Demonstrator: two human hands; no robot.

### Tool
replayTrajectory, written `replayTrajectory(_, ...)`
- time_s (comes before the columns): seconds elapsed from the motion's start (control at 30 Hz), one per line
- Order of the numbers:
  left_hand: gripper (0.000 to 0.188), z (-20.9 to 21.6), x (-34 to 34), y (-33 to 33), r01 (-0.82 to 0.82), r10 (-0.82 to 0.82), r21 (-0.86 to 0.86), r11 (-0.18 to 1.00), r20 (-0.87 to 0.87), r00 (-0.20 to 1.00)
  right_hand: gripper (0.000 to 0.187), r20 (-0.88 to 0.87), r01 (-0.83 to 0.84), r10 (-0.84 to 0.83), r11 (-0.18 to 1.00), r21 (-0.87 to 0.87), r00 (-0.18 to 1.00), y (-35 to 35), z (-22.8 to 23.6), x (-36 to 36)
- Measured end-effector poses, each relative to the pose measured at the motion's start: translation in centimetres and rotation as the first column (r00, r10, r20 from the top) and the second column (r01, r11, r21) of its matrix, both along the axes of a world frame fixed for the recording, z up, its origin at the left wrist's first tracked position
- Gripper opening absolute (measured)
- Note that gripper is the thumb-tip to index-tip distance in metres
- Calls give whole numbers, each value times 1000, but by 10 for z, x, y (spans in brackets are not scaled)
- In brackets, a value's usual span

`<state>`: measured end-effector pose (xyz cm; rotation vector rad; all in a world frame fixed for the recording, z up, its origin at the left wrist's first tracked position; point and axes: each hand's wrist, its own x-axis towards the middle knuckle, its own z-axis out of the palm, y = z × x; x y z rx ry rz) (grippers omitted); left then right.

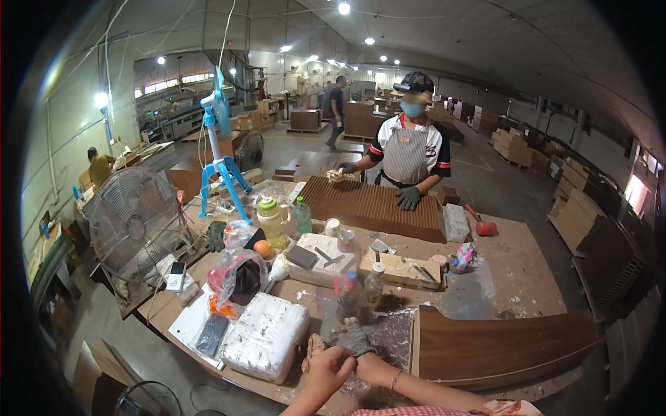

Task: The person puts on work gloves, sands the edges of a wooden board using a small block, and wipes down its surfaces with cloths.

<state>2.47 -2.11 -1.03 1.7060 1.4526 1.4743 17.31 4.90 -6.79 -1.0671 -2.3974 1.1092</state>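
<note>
Bare left hand (330,369) seemingly pinches the cuff of a grey fabric glove (349,335) on the right hand (356,342), spread unclear; gloving looks half done, left uncovered.

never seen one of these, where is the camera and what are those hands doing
There's no machine here, just a person's own hands, seen from a wide fisheye camera worn on the head, which makes straight edges bend. The left hand is bare, its fingertips at the cuff of a grey glove on the right hand; whether they grip it is unclear. On the worktable are a white block, a green bottle and a long brown panel. Opposite stands a co-worker.
</note>
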Motion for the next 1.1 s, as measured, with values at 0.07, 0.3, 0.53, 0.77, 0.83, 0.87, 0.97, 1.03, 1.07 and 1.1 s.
replayTrajectory(0.07,13,-1,2,-7,56,-51,63,996,-75,996,22,105,-16,36,983,-183,994,-8,46,-4)
replayTrajectory(0.3,13,11,17,2,176,-163,218,960,-74,984,15,-637,54,-400,870,-490,659,13,-1,-17)
replayTrajectory(0.53,27,-35,20,3,-89,88,16,996,74,993,40,-641,-194,-641,627,-755,423,-7,68,-19)
replayTrajectory(0.77,23,-35,39,-12,262,-234,-187,947,159,959,34,-663,99,-506,829,-551,552,-9,48,-23)
replayTrajectory(0.83,26,-33,37,-15,324,-303,-175,930,136,943,36,-435,252,-326,942,-220,839,3,57,-33)
replayTrajectory(0.87,27,-32,33,-15,277,-276,-160,948,27,961,37,-260,267,-265,963,-30,929,11,63,-41)
replayTrajectory(0.97,26,-33,28,-13,28,-41,-111,993,-120,992,41,348,61,-258,872,486,901,34,71,-51)
replayTrajectory(1.03,23,-10,30,-7,-110,117,-163,980,36,992,47,-18,276,-435,538,796,900,54,29,-38)
replayTrajectory(1.07,25,-1,26,-6,-188,191,-97,977,21,981,46,20,272,-434,600,752,901,50,28,-40)
replayTrajectory(1.1,29,5,21,-4,-263,263,-29,964,15,965,46,13,285,-452,584,760,892,57,30,-35)
